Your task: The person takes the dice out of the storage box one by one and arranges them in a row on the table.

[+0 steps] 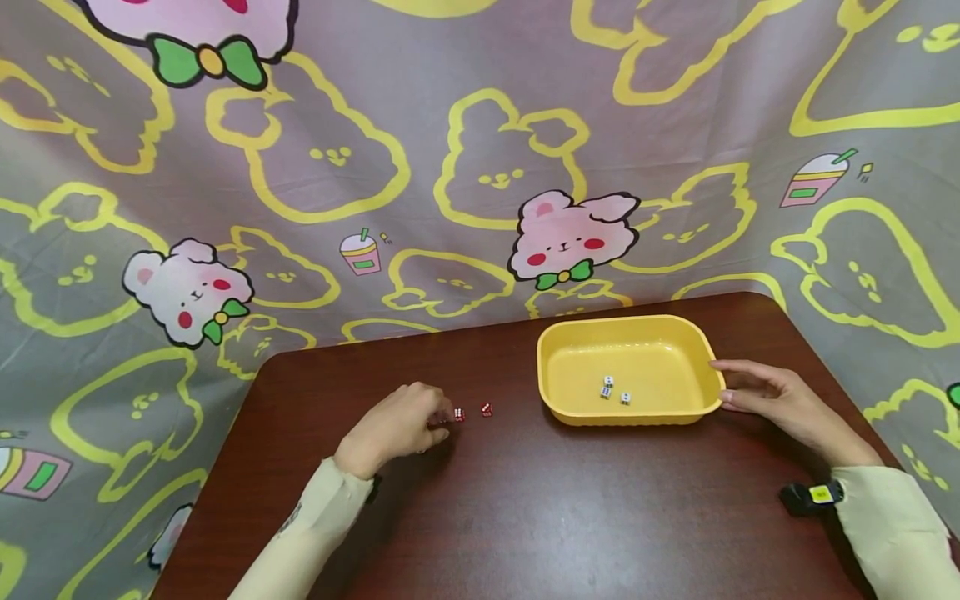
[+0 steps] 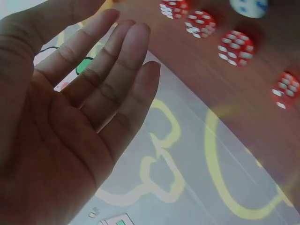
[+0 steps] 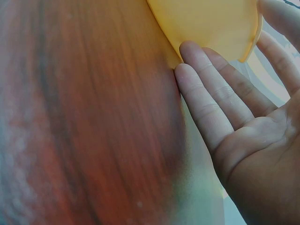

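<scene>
Head view: left sleeve (image 1: pixel 315 517), 7 o'clock, long, pale cream-beige, plain cloth, some creasing. Small dark grey mark (image 1: pixel 291 518) on its 9 o'clock edge, too small to read. Black bit (image 1: pixel 373 489) peeking from under the cuff, toward 2 o'clock; mostly hidden, shape unclear. Right sleeve (image 1: pixel 892 517), 4 o'clock, same pale cream, loose folds. Black wrist unit (image 1: pixel 798 499) by its cuff, toward 9–10 o'clock, blocky, with bright yellow label (image 1: pixel 822 494); print on it illegible. Left hand (image 1: pixel 397 425), 7 o'clock, and right hand (image 1: pixel 795 408), between 3 and 4, both bare.
</scene>
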Tool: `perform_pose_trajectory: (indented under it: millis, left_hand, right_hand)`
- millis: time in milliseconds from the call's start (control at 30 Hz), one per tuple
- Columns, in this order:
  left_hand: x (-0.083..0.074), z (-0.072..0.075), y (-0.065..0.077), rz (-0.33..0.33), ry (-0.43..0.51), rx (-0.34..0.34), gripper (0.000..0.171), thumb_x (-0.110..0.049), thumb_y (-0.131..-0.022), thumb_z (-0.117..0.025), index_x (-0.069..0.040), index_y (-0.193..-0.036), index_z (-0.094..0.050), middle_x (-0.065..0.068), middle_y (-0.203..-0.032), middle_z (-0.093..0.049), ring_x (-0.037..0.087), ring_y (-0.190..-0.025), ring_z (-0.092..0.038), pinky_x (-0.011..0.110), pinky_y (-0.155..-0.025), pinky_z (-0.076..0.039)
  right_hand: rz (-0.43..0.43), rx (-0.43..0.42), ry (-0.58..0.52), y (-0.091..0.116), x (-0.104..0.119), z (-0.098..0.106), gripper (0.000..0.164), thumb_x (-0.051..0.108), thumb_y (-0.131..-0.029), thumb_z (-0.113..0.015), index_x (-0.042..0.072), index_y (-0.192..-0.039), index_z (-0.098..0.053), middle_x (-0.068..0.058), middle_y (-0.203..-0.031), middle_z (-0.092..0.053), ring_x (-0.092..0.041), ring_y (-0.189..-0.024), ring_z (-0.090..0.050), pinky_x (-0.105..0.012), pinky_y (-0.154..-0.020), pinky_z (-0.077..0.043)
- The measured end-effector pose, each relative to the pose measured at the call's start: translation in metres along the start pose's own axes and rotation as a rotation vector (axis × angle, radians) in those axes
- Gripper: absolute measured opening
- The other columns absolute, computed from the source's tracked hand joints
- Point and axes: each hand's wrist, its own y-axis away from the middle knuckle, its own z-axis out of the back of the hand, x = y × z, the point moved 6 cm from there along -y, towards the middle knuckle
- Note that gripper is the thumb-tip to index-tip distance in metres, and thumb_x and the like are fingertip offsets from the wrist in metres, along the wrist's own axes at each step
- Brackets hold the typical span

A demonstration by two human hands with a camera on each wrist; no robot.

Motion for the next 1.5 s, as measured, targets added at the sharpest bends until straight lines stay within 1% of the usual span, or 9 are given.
perform_pose_trajectory:
  millis: [167,267,367,500,667,867,1100,1333,1500]
  left_hand:
    - [-0.009,0.008,-0.009,-0.034,0.002,-0.016,0.016,-0.017,-0.079,-0.074,-0.017,-0.095,-0.075,-0.005,-0.091,-0.073,0.009,-0.072,-0.061,0.023,-0.065,-0.048]
    - [-0.012,0.013,-0.013,-0.048,-0.001,-0.032,0.015,-0.018,-0.080,-0.074,-0.020,-0.095,-0.074,-0.006,-0.093,-0.073,0.009,-0.073,-0.061,0.024,-0.066,-0.048]
    - [-0.016,0.018,-0.018,-0.055,0.031,-0.037,0.015,-0.019,-0.081,-0.073,-0.022,-0.096,-0.074,-0.006,-0.092,-0.073,0.012,-0.075,-0.063,0.025,-0.067,-0.048]
    - [-0.022,0.023,-0.025,-0.061,0.073,-0.026,0.018,-0.021,-0.082,-0.073,-0.020,-0.100,-0.073,-0.006,-0.091,-0.072,0.011,-0.076,-0.064,0.024,-0.068,-0.049]
    - [-0.031,0.027,-0.038,-0.069,0.083,-0.006,0.022,-0.023,-0.083,-0.073,-0.019,-0.104,-0.073,-0.008,-0.095,-0.072,0.010,-0.079,-0.064,0.023,-0.072,-0.050]
    - [-0.040,0.033,-0.053,-0.080,0.100,0.004,0.025,-0.025,-0.083,-0.074,-0.019,-0.108,-0.072,-0.008,-0.098,-0.071,0.013,-0.080,-0.066,0.023,-0.072,-0.051]
    - [-0.048,0.036,-0.062,-0.104,0.098,0.012,0.025,-0.026,-0.084,-0.074,-0.021,-0.108,-0.071,-0.010,-0.098,-0.071,0.011,-0.082,-0.065,0.022,-0.073,-0.051]
    - [-0.058,0.040,-0.073,-0.157,0.118,0.007,0.024,-0.025,-0.084,-0.073,-0.021,-0.108,-0.071,-0.007,-0.101,-0.072,0.008,-0.083,-0.064,0.021,-0.076,-0.052]
    - [-0.067,0.044,-0.085,-0.186,0.111,0.001,0.023,-0.026,-0.084,-0.073,-0.021,-0.107,-0.072,-0.008,-0.097,-0.072,0.008,-0.083,-0.066,0.020,-0.076,-0.052]
  right_hand:
    - [-0.006,-0.010,0.029,-0.001,0.000,0.000,0.050,0.001,-0.091,-0.062,-0.007,-0.137,-0.046,0.021,-0.123,-0.061,-0.003,-0.095,-0.070,-0.028,-0.075,-0.058]
    - [-0.010,-0.013,0.039,-0.001,0.000,0.000,0.050,0.002,-0.091,-0.062,-0.007,-0.137,-0.046,0.021,-0.122,-0.061,-0.003,-0.094,-0.070,-0.029,-0.074,-0.058]
    - [-0.007,-0.011,0.029,0.000,0.001,0.000,0.050,0.001,-0.091,-0.062,-0.007,-0.137,-0.046,0.021,-0.122,-0.061,-0.003,-0.094,-0.070,-0.029,-0.074,-0.058]
    - [0.002,-0.006,0.009,0.000,0.002,0.000,0.050,0.000,-0.091,-0.061,-0.009,-0.137,-0.045,0.019,-0.123,-0.062,-0.003,-0.095,-0.070,-0.029,-0.075,-0.058]
    - [-0.003,-0.007,0.001,0.000,0.001,0.000,0.050,0.000,-0.091,-0.062,-0.009,-0.137,-0.045,0.018,-0.123,-0.062,-0.004,-0.095,-0.070,-0.029,-0.075,-0.058]
    - [-0.020,-0.016,0.008,0.001,0.000,0.000,0.050,0.001,-0.090,-0.062,-0.007,-0.138,-0.046,0.018,-0.119,-0.064,-0.005,-0.093,-0.071,-0.030,-0.075,-0.059]
    - [-0.011,-0.032,-0.021,0.001,0.000,0.000,0.050,-0.002,-0.089,-0.062,-0.009,-0.136,-0.046,0.015,-0.121,-0.064,-0.007,-0.093,-0.071,-0.032,-0.074,-0.059]
    - [-0.017,-0.022,-0.030,0.000,0.000,0.000,0.051,-0.002,-0.090,-0.062,-0.009,-0.137,-0.045,0.014,-0.120,-0.065,-0.008,-0.094,-0.071,-0.032,-0.075,-0.059]
    - [-0.037,-0.030,-0.034,0.000,0.000,0.000,0.051,-0.001,-0.090,-0.063,-0.007,-0.137,-0.046,0.012,-0.117,-0.067,-0.010,-0.094,-0.072,-0.033,-0.074,-0.059]
